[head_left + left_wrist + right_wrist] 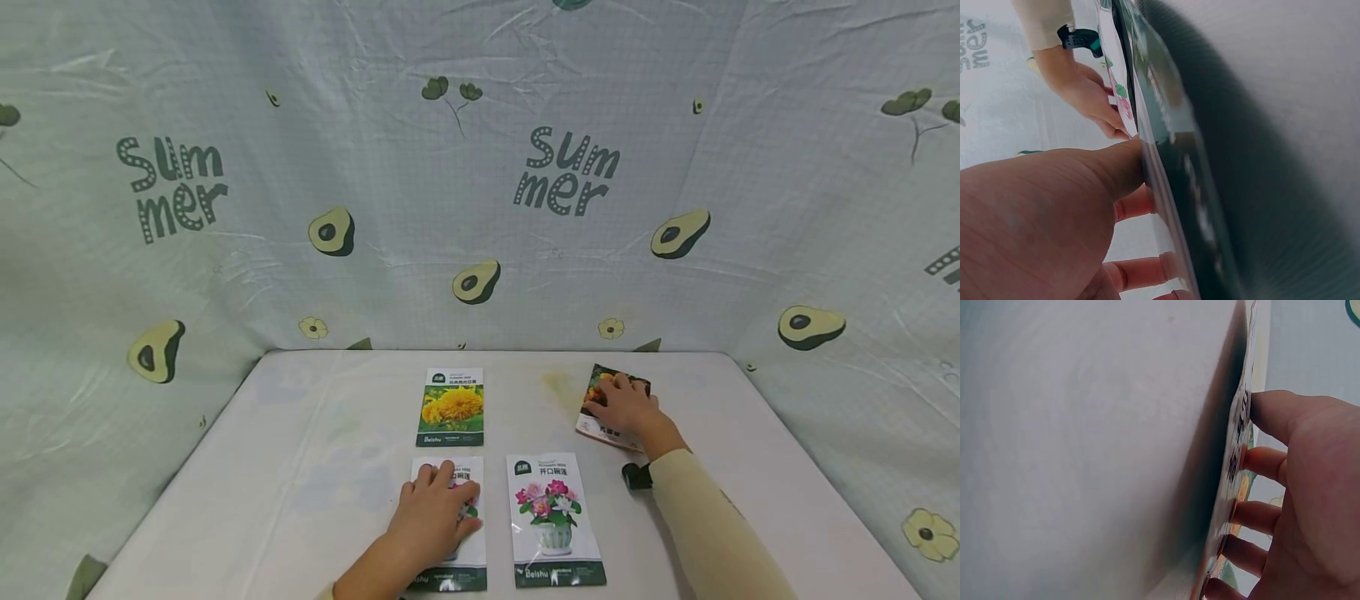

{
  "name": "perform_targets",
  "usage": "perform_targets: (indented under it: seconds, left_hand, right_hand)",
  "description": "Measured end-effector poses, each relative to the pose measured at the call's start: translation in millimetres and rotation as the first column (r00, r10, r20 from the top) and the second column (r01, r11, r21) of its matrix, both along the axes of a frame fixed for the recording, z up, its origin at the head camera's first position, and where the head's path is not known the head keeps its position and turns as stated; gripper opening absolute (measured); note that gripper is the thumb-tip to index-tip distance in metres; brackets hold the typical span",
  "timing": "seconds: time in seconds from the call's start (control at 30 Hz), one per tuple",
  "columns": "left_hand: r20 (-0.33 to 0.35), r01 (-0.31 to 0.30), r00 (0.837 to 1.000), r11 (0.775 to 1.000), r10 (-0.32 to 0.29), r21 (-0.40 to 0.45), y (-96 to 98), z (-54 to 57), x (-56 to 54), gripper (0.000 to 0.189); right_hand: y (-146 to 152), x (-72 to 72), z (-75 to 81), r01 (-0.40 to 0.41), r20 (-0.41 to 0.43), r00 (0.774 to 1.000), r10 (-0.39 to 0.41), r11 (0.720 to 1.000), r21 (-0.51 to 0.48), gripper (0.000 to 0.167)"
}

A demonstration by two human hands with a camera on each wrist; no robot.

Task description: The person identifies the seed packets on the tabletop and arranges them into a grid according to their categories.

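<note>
Low in the head view, my left hand [433,521] rests on a white seed packet [468,550] with pink flowers and a dark green bottom band, partly covered by the hand. In the left wrist view, the thumb and fingertips [1138,272] touch its face. My right hand [626,407] lies on a dark seed packet [595,427] with orange flowers, at the back right and slightly turned. In the right wrist view, this packet [1235,450] shows edge-on, with the spread fingertips [1257,461] and thumb against its face. Neither hand visibly curls round a packet's edge.
A yellow-flower seed packet [453,408] lies behind my left hand. Between the hands is another white packet [555,521] picturing potted pink flowers. The white table [330,442] meets a printed curtain [405,183] at its back and sides. A black wrist strap [637,477] is on my right arm.
</note>
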State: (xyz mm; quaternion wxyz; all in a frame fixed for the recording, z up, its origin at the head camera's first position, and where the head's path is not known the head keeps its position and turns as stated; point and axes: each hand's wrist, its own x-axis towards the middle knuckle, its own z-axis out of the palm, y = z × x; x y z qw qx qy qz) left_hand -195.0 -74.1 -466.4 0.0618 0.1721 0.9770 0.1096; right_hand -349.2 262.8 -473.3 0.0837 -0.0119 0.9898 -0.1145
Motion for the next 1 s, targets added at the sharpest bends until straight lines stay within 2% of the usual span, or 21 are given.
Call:
perform_targets:
  seconds: [0.27, 1.0]
  left_hand:
    - [-0.005, -0.001, 1.0, 1.0, 0.001, 0.001, -0.2, 0.7, 0.0, 0.041]
    - [0.004, -0.007, 1.0, 1.0, 0.007, 0.002, -0.2, -1.5, -2.1, 0.04]
  right_hand:
    - [-6, 1.9, 4.1, -0.022, 0.002, 1.0, 0.022, 1.0, -0.014, 0.06]
    - [-16, -2.7, 1.3, -0.086, -0.012, 0.996, 0.085, 0.995, -0.047, 0.056]
